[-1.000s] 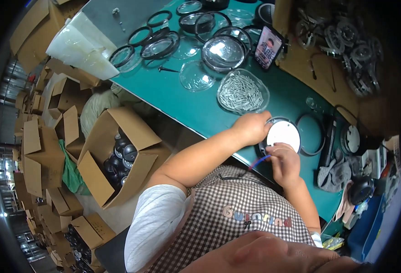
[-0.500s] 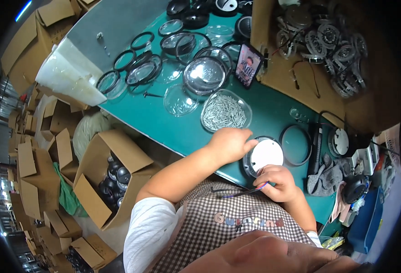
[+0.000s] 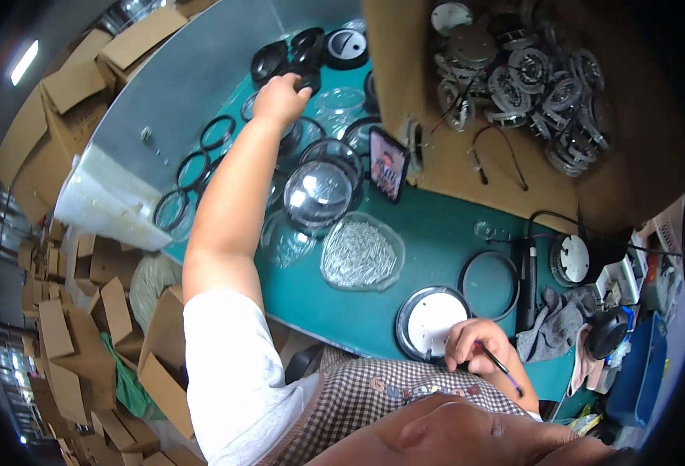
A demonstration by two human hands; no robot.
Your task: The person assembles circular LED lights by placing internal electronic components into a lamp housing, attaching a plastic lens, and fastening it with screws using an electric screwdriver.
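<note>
My left hand (image 3: 279,99) is stretched far across the bench. Its thumb and forefinger are apart over the near edge of a black round housing (image 3: 305,76); whether it grips the housing does not show clearly. Close to my body, my right hand (image 3: 478,346) is closed on a thin dark cable (image 3: 501,361) with a purplish end. Just left of those fingers lies a round lamp body (image 3: 434,320) with a white disc inside a dark rim. A clear bowl of screws (image 3: 360,252) stands beyond it.
Clear domes (image 3: 319,190) and black rings (image 3: 490,286) lie on the green bench (image 3: 296,299). A phone (image 3: 387,165) stands against a cardboard box (image 3: 505,198) of clear round parts. On the right are a black-handled tool (image 3: 527,283) and a grey cloth (image 3: 556,322).
My left hand has left the lamp body and swung far forward to the black housings. My right hand still holds the cable, whose loose end now points right. The view has shifted.
</note>
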